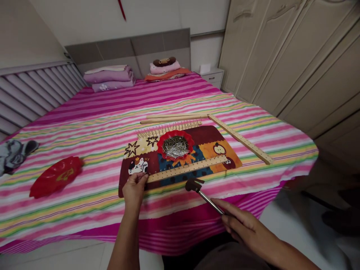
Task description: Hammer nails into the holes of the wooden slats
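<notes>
My left hand [135,187] is closed in a pinch at the left end of a pale wooden strip [187,168] dotted with small holes or nails. What lies between the fingertips is hidden. My right hand [242,221] is wrapped around the handle of a claw hammer [206,197], its dark head just in front of the strip. The strip lies across a patterned mat [123,183]. Behind it on the mat stands a red scalloped bowl [159,144] full of loose metal nails [176,147].
Behind the bowl, another strip [165,130] bristles with upright nails. More wooden strips [239,138] lie at the back and right. A red dish [56,176] and grey cloth [14,153] are on the left. Folded bedding [109,77] sits by the headboard; wardrobe doors [298,52] stand at right.
</notes>
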`<state>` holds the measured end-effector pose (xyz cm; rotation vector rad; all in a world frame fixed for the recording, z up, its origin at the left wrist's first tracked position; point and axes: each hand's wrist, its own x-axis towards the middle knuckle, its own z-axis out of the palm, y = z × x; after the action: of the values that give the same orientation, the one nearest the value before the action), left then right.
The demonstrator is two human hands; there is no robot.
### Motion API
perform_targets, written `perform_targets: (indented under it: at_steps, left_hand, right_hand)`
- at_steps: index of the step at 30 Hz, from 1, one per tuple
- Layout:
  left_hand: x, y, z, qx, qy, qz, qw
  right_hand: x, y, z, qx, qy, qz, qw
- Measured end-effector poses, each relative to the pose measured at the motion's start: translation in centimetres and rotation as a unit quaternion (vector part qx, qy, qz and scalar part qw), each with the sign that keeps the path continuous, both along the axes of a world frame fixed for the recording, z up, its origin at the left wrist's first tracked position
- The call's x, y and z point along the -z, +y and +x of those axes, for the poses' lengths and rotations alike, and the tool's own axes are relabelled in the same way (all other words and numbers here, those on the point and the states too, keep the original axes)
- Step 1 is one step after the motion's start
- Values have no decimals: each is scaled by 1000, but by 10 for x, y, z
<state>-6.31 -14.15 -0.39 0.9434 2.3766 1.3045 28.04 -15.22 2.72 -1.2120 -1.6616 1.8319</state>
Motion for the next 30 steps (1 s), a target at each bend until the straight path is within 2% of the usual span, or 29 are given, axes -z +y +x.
perform_targets:
  at_steps: [5, 11, 15, 19, 25, 30]
  left_hand:
    - [-1, -1, 5, -8, -27, -5, 1000]
    - [-4, -2, 10, -12, -8, -4, 1000]
    - [1, -3, 11, -9, -17, 12, 1000]
    - [9, -3, 11, -12, -35, 29, 999]
    - [11, -4, 11, -15, -18, 15, 1000]
    - [8, -3, 11, -16, -11, 5, 1000]
  right_hand:
    - [-16, 13, -23, -58, 7, 49, 997]
    - [-37, 37, -79, -102, 51, 98, 989]
    - [-44, 48, -114, -119, 28, 143, 982]
    - [-49, 53, -135, -138, 7, 174, 975]
    - [-47, 51, -144, -185, 16, 220, 958]
    - [-53, 43, -115, -173, 43, 220, 959]
